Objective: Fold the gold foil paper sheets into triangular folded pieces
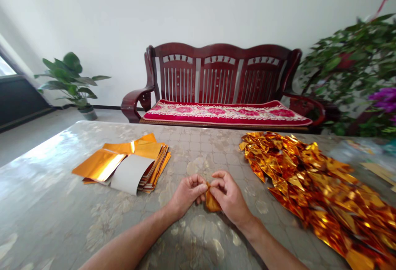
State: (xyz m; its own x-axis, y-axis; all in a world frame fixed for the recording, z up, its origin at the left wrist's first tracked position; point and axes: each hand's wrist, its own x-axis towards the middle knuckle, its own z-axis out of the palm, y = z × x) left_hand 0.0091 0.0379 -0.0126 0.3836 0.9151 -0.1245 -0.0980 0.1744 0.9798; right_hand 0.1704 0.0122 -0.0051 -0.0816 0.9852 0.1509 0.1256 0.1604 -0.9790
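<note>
Between my two hands, near the middle of the table, is a small folded piece of gold foil paper [213,203]. My left hand [191,190] pinches its upper left side with thumb and fingers. From the other side my right hand [227,193] grips its top edge, thumb against the fold. Fingertips of both hands nearly meet there and hide part of the paper. To the left lies a loose stack of flat gold foil sheets [103,163], one sheet showing its pale grey back [131,174]. A long heap of folded gold foil pieces [312,183] spreads on the right.
The table [102,224] has a patterned, shiny cover. Beyond its far edge stands a dark red wooden bench [219,74] with a floral cushion [229,112]. Potted plants [72,76] stand at both sides. Clear plastic [355,151] lies at the right behind the heap.
</note>
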